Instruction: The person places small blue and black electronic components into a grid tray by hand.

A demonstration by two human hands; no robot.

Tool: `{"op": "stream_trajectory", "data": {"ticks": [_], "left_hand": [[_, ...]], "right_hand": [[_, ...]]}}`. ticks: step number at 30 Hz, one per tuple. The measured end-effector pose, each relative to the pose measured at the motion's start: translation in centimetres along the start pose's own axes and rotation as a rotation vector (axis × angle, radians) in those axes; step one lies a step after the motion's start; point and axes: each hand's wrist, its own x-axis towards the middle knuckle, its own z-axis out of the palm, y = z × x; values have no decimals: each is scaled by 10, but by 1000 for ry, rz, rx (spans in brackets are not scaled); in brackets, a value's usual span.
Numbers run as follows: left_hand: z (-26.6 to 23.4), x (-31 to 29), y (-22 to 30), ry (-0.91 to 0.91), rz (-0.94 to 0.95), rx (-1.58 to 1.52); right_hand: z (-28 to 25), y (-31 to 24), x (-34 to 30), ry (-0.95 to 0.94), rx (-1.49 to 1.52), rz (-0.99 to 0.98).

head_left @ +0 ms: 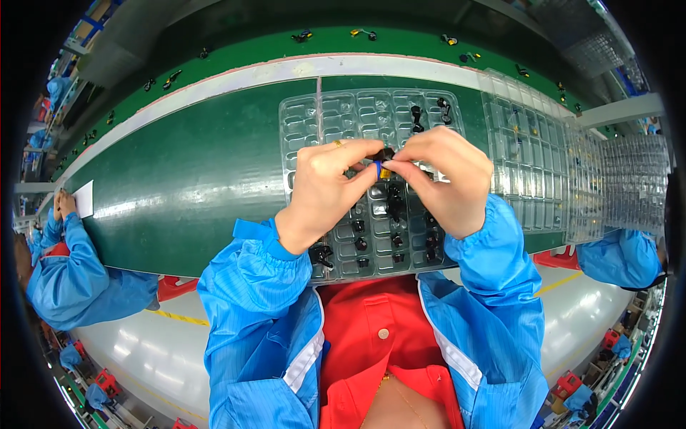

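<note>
Component [385,154] sits between left grip [323,175] and right grip [457,175].

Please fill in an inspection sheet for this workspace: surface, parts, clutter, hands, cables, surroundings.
Surface: green tabletop, with a white rail along its far side.
Parts: small black-and-yellow piece between the hands; black parts in some compartments of a clear tray.
Clutter: more clear trays to the right; white sheet at far left.
Hands: left hand and right hand both pinch the piece.
Cables: nothing seen.
Surroundings: green strip bearing scattered small parts beyond the rail; co-worker at left, blue sleeve at right.
</note>
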Motion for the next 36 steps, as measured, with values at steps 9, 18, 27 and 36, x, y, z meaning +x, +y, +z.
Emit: {"op": "stream_trajectory", "data": {"ticks": [9,18,27,36], "left_hand": [[-5,-3,6,-227,-163,-679],[-9,-1,1,-138,-326,-896],[-4,-1,-3,-32,-402,-824],[-7,2,-3,-106,-385,-835]], "right_hand": [[-21,1,16,-321,359,495],[-19,82,70,-466,348,498],[-9,249,71,-366,-804,654],[63,208,137,-143,-54,519]]}}
